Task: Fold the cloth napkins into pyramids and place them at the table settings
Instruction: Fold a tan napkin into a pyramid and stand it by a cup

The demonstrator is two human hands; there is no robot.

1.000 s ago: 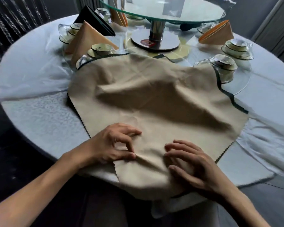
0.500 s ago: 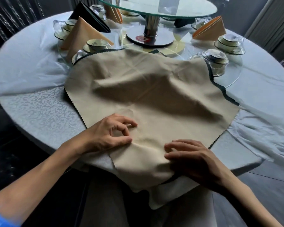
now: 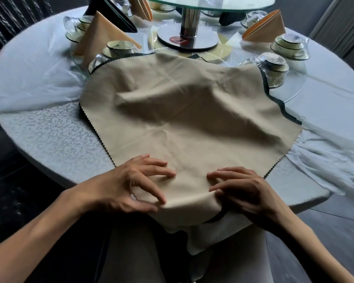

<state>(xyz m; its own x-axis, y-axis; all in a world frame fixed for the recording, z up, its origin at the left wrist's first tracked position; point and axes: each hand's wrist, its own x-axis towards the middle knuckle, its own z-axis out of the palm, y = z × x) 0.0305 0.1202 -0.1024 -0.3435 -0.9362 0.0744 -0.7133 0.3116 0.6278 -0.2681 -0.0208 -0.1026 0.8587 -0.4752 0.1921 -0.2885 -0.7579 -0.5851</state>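
A tan napkin (image 3: 184, 119) with a dark zigzag edge lies spread open over the near half of the round worktop (image 3: 49, 135), its near corner hanging off the rim at 6 o'clock. The left hand (image 3: 127, 186) pinches the near fold between thumb and fingers; the right hand (image 3: 243, 190) grips the same fold just beside it, fingers curled on the cloth. At 10 o'clock a folded tan napkin (image 3: 98, 37) stands upright among stacked cups (image 3: 119, 49); a dark folded one (image 3: 110, 15) stands behind it. At 1 o'clock another folded napkin (image 3: 266, 27) stands near more cups (image 3: 290, 48). A glass turntable on a steel post (image 3: 189, 19) fills 12 o'clock; its base carries a red label, not legible. Since half a second ago both hands have drawn closer together, bunching the near edge.
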